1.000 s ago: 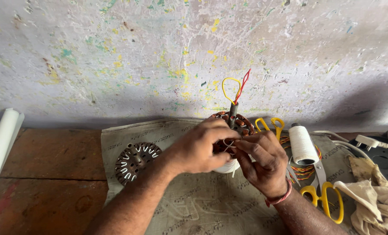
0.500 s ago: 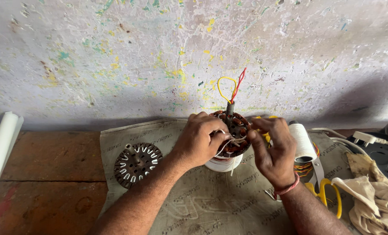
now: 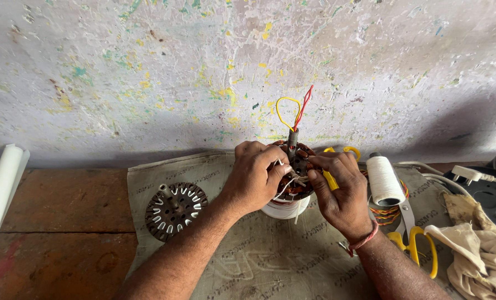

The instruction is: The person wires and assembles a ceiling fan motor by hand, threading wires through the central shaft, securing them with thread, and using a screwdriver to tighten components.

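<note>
Two hands meet over the work, right at the middle of the scene. Left hand [image 3: 253, 178] curls over the left side of the round copper-wound motor stator [image 3: 295, 172], fingers bent and pinching a thin white thread [image 3: 285, 186] that loops down across the windings. Right hand [image 3: 342, 191] comes in from the right, fingers pressed against the stator's right edge, and a yellow stick-like tool [image 3: 331, 180] shows under the fingers; whether it is truly gripped I cannot tell. A red band sits on that wrist. The stator rests on a white round cup-like stand [image 3: 284, 208], which sits on a beige printed sack cloth [image 3: 248, 261] spread over the worn reddish-brown wooden tabletop [image 3: 64, 211]. Up from the stator's centre rises a dark shaft, and from it a looped yellow wire [image 3: 284, 111] and a red wire [image 3: 304, 103] stand against the paint-flecked grey wall [image 3: 148, 72].

Moving outward: left of the hands, on the cloth, lies a dark round slotted metal rotor disc [image 3: 175, 210]. Just right of the right hand stands a white spool of thread [image 3: 385, 179], upright and slightly tilted. Nearer, yellow-handled scissors [image 3: 417, 244] lie on the cloth. Far right, a crumpled cream rag [image 3: 481, 255] and a white plug [image 3: 470, 175]. At the far left edge, a white paper roll [image 3: 0, 194].
</note>
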